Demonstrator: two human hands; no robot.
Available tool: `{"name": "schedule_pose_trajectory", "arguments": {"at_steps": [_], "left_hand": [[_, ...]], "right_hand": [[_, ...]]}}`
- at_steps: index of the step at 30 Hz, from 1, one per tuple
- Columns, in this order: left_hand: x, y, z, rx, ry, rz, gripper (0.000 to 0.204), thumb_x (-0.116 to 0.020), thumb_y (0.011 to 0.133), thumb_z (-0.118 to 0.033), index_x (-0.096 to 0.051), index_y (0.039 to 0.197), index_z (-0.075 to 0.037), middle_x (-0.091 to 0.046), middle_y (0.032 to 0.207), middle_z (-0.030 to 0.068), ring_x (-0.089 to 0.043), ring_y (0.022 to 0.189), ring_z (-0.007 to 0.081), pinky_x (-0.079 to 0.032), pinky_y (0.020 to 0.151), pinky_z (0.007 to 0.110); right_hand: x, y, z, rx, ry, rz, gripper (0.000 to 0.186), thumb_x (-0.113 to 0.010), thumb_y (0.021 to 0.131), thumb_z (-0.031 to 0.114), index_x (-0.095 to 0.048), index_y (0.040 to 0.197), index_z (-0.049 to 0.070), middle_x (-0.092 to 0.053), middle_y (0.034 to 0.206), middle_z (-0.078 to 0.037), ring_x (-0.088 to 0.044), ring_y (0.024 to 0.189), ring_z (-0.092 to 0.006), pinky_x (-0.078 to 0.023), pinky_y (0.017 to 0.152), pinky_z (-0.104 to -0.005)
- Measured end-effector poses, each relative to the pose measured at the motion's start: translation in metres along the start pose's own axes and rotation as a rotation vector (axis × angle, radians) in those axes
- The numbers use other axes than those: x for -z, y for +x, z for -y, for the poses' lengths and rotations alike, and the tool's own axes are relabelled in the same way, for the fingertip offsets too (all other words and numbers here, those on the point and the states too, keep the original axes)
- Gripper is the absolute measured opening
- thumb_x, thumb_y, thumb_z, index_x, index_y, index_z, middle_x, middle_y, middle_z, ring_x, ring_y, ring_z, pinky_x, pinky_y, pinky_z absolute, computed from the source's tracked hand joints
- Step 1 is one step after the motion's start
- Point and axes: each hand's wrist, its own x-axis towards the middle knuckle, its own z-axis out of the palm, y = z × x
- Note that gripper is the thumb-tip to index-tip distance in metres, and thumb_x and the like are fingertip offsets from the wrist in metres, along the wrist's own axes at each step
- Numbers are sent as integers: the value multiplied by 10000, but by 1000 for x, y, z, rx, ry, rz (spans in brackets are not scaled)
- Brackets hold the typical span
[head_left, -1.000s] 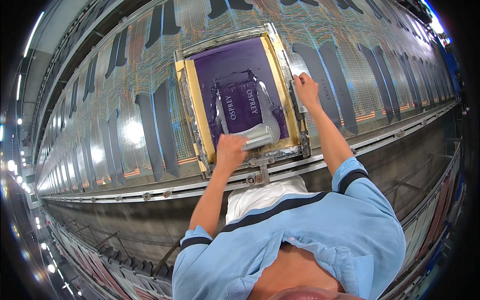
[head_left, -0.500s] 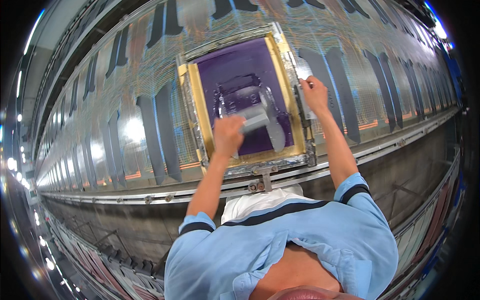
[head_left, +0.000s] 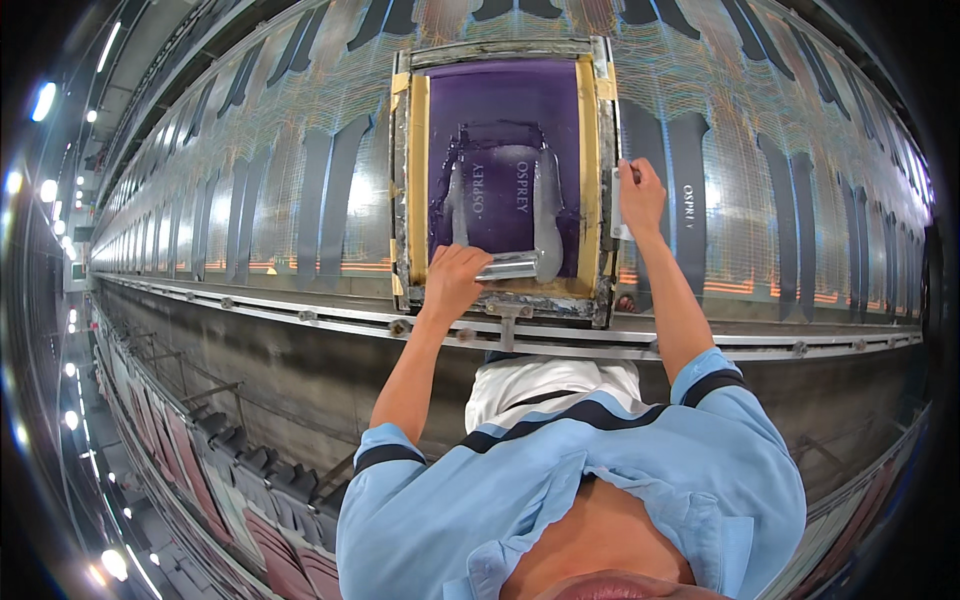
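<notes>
A screen-printing frame (head_left: 602,120) with a purple mesh (head_left: 505,95) lies over the long table in front of me. At its near end, my left hand (head_left: 456,284) is closed around the left part of a silver squeegee (head_left: 515,266), which lies crosswise on the mesh. Grey ink (head_left: 547,215) runs in thick streaks up both sides of the pale lettering on the mesh, joining the squeegee. My right hand (head_left: 642,195) grips a pale metal handle (head_left: 624,222) on the frame's right edge; its fingertips are partly hidden.
Dark grey cut fabric pieces (head_left: 688,185) lie in pairs along the glossy table on both sides; one beside the frame bears pale lettering. A metal rail (head_left: 760,347) with bolts runs along the table's near edge. Below left, another row holds several reddish and grey pieces (head_left: 280,545).
My left hand has drawn the squeegee nearer to me, to the mesh's near end, uncovering the lettering. My right hand stays on the handle. The view has turned, so the frame looks straighter.
</notes>
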Motion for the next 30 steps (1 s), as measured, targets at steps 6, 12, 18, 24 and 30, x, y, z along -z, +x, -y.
{"name": "schedule_pose_trajectory", "arguments": {"at_steps": [6, 12, 18, 24, 30], "left_hand": [[-14, 6, 1, 33, -67, 21, 354, -777, 606, 12, -737, 940, -99, -719, 931, 32, -638, 893, 266, -445, 801, 406], [-12, 52, 29, -24, -200, 117, 172, -805, 652, -69, -748, 814, -86, -720, 819, 85, -651, 781, 320, -451, 745, 435], [-10, 158, 75, -43, -130, 136, 178, -811, 700, -150, -753, 857, -92, -723, 854, 91, -666, 853, 345, -465, 753, 464], [-26, 233, 125, -67, -105, 204, 122, -755, 733, -206, -740, 825, -125, -701, 830, 94, -649, 869, 345, -465, 779, 481], [-36, 198, 111, -66, 26, 199, 109, -725, 711, -108, -736, 819, -97, -710, 807, 131, -666, 830, 377, -503, 757, 475]], "right_hand": [[-4, 10, -14, 18, -21, -58, 288, -667, 967, 310, -650, 907, 29, -688, 765, -137, -648, 696, -284, -494, 694, -393], [-16, 19, -37, 71, -222, -59, 260, -673, 958, 313, -669, 958, 54, -704, 819, -181, -691, 758, -366, -517, 713, -441], [-23, 39, 28, 425, -342, 254, 409, -702, 920, 425, -695, 1131, 75, -715, 1091, -182, -674, 1034, -365, -507, 913, -456], [-94, 83, 111, 484, -564, 888, 320, -728, 860, 366, -719, 1012, 85, -728, 1009, -154, -676, 1016, -344, -494, 923, -460], [-115, 39, 67, 633, -575, 703, 183, -742, 756, 202, -670, 877, 86, -705, 908, -132, -656, 985, -332, -466, 921, -454]]}}
